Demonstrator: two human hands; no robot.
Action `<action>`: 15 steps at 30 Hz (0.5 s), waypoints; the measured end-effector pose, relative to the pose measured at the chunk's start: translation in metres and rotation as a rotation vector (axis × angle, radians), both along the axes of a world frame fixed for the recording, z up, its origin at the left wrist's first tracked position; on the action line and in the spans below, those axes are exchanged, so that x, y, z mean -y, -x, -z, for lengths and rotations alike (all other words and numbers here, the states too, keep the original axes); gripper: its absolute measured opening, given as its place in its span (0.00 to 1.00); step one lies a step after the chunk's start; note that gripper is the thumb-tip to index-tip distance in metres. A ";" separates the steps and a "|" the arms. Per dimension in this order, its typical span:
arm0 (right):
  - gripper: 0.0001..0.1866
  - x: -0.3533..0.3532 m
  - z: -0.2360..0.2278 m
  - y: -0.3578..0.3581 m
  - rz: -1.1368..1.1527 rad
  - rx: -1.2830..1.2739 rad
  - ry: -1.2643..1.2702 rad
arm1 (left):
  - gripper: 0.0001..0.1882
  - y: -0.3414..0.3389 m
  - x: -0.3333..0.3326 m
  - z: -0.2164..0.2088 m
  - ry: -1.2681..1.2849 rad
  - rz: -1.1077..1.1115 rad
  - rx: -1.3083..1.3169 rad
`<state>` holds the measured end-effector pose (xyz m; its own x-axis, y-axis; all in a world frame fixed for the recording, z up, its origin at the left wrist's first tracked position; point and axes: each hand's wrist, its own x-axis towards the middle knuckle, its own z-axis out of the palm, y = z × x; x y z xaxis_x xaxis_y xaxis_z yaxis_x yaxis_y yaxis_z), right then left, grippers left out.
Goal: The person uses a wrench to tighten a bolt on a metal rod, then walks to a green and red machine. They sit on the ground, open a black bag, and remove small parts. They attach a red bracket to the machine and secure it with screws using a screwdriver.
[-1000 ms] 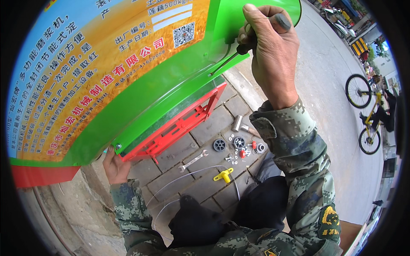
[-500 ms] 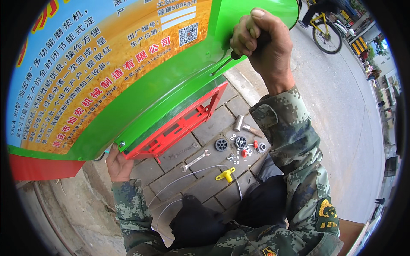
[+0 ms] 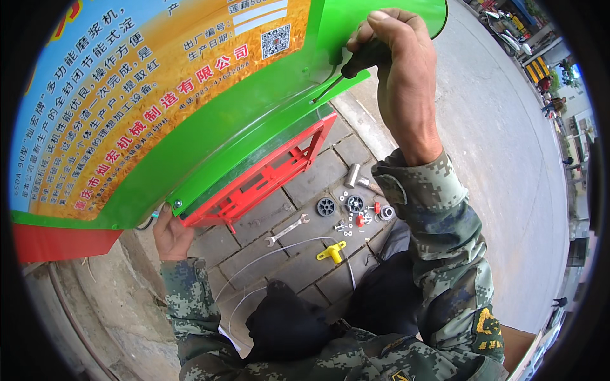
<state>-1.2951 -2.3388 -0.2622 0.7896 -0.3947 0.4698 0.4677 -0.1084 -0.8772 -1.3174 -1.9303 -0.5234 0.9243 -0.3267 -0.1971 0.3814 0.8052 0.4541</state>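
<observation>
My right hand (image 3: 406,70) is closed round the dark handle of a screwdriver (image 3: 359,63). Its thin shaft slants down and left, and the tip meets the green flange (image 3: 254,143) of a machine near the flange's right end. At the opposite end, my left hand (image 3: 173,236) is closed at the flange's corner, next to a bolt (image 3: 178,204). Some of its fingers are hidden behind the edge. A red metal frame (image 3: 267,170) with slots sits under the flange. Above it curves the machine's green housing (image 3: 356,32), covered partly by a large printed label (image 3: 159,76).
On the paving below lie an open-ended wrench (image 3: 288,230), a hammer (image 3: 352,174), two dark wheels (image 3: 326,206), a yellow plastic part (image 3: 331,252), and several screws, washers and red knobs (image 3: 360,220). A thin cable (image 3: 273,250) loops near my knees. A road (image 3: 495,159) runs along the right.
My right hand has turned at the wrist, still round the screwdriver, whose tip stays at the flange. The left hand keeps its place at the corner. A yellow bicycle has gone from the road.
</observation>
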 end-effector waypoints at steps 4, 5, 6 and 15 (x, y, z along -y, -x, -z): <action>0.15 -0.008 0.009 0.024 -0.075 0.012 0.243 | 0.20 0.002 -0.006 0.006 0.001 -0.025 0.015; 0.17 -0.016 0.014 0.033 -0.073 0.020 0.266 | 0.20 0.003 -0.007 0.008 0.000 -0.028 0.024; 0.18 -0.024 0.021 0.035 -0.058 0.071 0.291 | 0.20 0.003 -0.008 0.009 0.007 -0.032 0.024; 0.17 -0.020 0.003 0.035 -0.008 -0.044 0.294 | 0.23 0.005 -0.012 0.008 -0.017 -0.011 0.014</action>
<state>-1.3303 -2.3184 -0.2654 0.8143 -0.2407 0.5282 0.4317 -0.3572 -0.8283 -1.3223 -1.9182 -0.5319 0.9304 -0.3134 -0.1899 0.3664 0.8015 0.4726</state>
